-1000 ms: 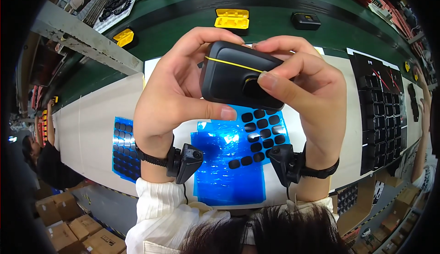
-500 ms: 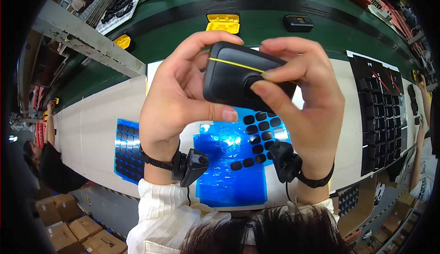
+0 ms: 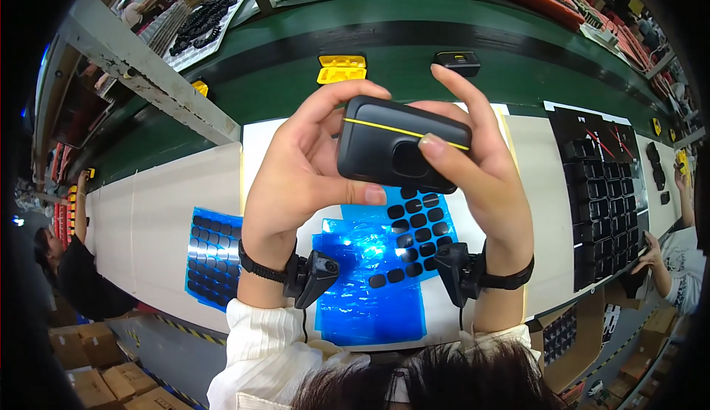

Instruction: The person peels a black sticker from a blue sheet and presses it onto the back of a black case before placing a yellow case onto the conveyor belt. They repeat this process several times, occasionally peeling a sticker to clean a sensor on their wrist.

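Note:
A black case with rounded corners and a thin yellow line along its front is held up over the table. My left hand grips its left end, fingers behind the top and thumb under the lower edge. On the case's front sits a dark rounded pad. My right hand holds the right end, its thumb pressed on the front beside the pad and its index finger raised clear. Beneath lies a blue film sheet with several black rounded pads on its right part.
Another sheet of black pads lies to the left. Ahead, a green conveyor belt carries an open yellow case and a closed black case. Black trays stand at right. Co-workers work at both sides.
The case has come slightly lower and nearer. My right thumb and index finger have parted, the index lifting off the case. The cases on the belt appear further left.

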